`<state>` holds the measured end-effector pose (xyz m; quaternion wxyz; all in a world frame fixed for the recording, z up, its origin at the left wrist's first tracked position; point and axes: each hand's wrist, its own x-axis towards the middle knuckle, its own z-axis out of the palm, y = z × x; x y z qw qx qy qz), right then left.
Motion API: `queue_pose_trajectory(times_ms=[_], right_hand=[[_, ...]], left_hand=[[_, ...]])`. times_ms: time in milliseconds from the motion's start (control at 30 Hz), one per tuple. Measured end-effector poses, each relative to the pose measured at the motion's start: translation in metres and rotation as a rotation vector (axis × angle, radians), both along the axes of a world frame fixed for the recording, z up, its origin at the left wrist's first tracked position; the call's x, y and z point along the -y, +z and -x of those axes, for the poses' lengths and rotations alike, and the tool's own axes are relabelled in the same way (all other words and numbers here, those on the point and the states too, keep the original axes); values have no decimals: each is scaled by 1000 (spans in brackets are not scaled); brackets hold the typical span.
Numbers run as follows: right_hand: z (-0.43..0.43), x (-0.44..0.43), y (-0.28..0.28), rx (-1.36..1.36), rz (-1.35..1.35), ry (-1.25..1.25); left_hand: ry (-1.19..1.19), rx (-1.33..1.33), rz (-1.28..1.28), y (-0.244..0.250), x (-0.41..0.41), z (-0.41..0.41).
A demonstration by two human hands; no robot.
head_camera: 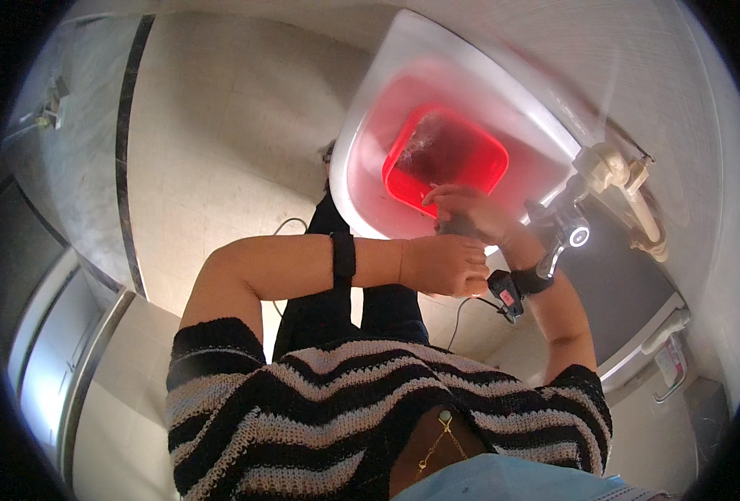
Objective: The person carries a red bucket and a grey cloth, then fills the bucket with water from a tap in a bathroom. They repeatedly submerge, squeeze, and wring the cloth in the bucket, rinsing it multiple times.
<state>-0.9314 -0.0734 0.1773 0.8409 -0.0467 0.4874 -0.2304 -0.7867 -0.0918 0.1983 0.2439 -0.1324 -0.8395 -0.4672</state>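
Observation:
My left hand (445, 266) is at the near rim of a white sink (360, 219), its fingers curled beside my right wrist. Whether anything is inside it is hidden. My right hand (473, 210) hangs blurred over the near edge of a red plastic basin (501, 150), fingers pointing left. A greyish patch shows beneath its palm, too blurred to identify. The basin sits in the sink and holds water with white foam (417, 144) on its left side. Just right of my hands is a chrome faucet (554, 250) with a lever handle.
Cream-coloured pipe fittings (601, 166) run along the wall right of the sink. A black strap with a small device (506, 294) is on my right wrist; its cable hangs below. Another black strap (343, 260) circles my left forearm. A dark floor strip (129, 150) lies to the left.

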Motion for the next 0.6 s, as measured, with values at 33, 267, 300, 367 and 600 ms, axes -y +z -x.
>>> queue_pose_trajectory(times_ms=[33, 267, 300, 367, 600], right_hand=[[-1, 3, 1, -55, 23, 74], [-7, 7, -12, -484, 283, 457], [-7, 7, -13, -537, 303, 485], [-1, -5, -33, -625, 353, 345], [1, -45, -61, -682, 15, -228]], left_hand=[[-10, -7, 38, -3, -2, 1], [-15, -23, 340, -43, -25, 21], [-7, -19, 370, -46, -25, 23], [-38, 78, 358, -50, -27, 27], [524, 288, -468, -30, -2, 8]])
